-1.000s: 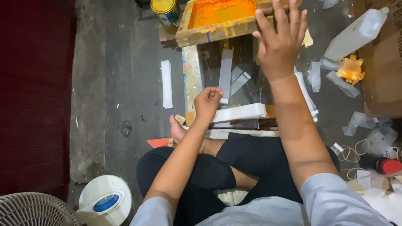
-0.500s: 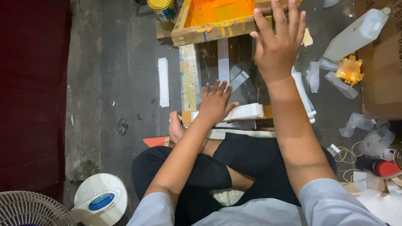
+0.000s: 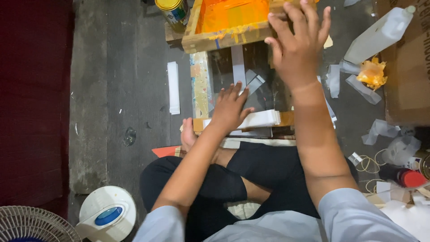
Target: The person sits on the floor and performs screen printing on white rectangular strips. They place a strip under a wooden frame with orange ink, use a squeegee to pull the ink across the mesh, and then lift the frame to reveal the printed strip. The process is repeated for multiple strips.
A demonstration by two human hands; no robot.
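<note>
Left hand (image 3: 230, 107) lies spread flat on the glass plate (image 3: 224, 71); right hand (image 3: 298, 49), fingers spread, holds the orange screen frame (image 3: 230, 38) tilted up. Strip stack (image 3: 262, 118) waits beside, seemingly mid-batch.

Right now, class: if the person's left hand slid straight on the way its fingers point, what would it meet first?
Probably the narrow white strip lying on the dark glass plate: the left hand points up-frame towards it, though depth is unclear.
</note>
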